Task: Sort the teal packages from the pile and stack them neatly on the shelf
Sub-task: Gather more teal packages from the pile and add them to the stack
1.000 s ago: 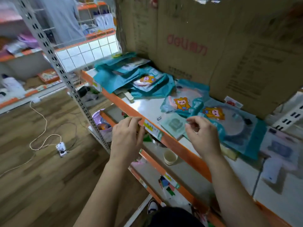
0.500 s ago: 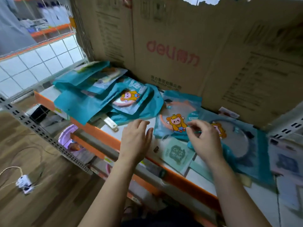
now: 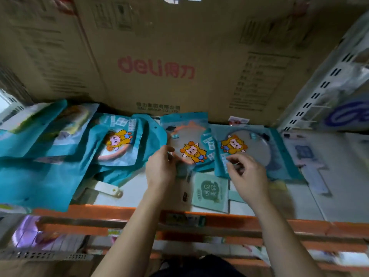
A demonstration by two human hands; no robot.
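Several teal packages with a yellow cartoon figure lie on the white shelf [image 3: 139, 188]. A loose pile of them [image 3: 50, 156] covers the left side. One package [image 3: 189, 144] lies in the middle and another [image 3: 249, 148] to its right. My left hand [image 3: 161, 168] rests at the lower left corner of the middle package, its fingers curled on the edge. My right hand [image 3: 245, 172] hovers over the lower left corner of the right package, fingers pinched loosely; whether it grips the package is unclear.
A small pale green card [image 3: 209, 191] lies near the orange front rail [image 3: 199, 214]. Cardboard boxes [image 3: 155, 56] wall the back of the shelf. A white metal upright [image 3: 319, 90] stands at the right, with pale packages [image 3: 305, 156] beyond it.
The camera has swung to face the shelf head-on. Both hands have moved forward from the front rail onto the two teal packages in the middle.
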